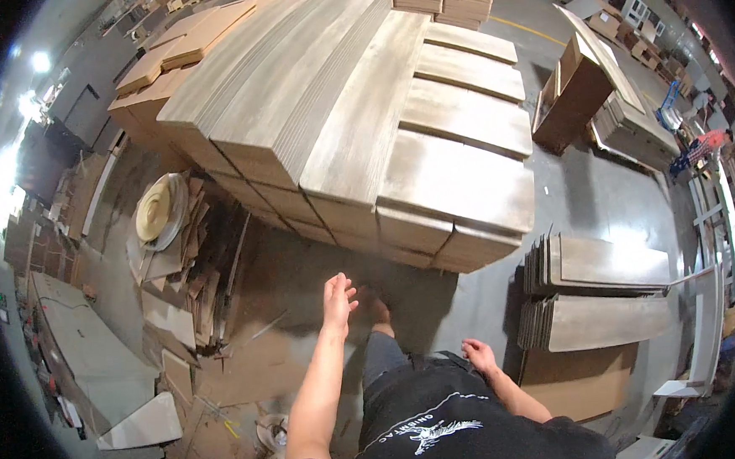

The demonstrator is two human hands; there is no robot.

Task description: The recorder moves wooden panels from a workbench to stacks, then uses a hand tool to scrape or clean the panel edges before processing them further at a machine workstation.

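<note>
1. The person's left hand (pixel 338 301) hangs out in front, fingers loosely spread and partly bent, with nothing in its grasp.
2. The right hand (pixel 478 355) is beside the body, fingers loosely curled; I see nothing held there either.
3. Just ahead, well apart from both hands, stands the big stack of boards (pixel 362 141), greyish wood-grain on top, in several neighbouring piles.
4. To the person's right, two lower piles of boards (pixel 596 321) lie side by side, nearer the right hand, with a brown sheet (pixel 579 381) next to them.
5. Over on the left, a round straw-coloured thing, perhaps a hat (pixel 155 210), sits atop a heap of scrap pieces (pixel 207 281).
6. Far off to the right, another person (pixel 703 148) in a reddish top stands on the grey floor (pixel 494 302).
</note>
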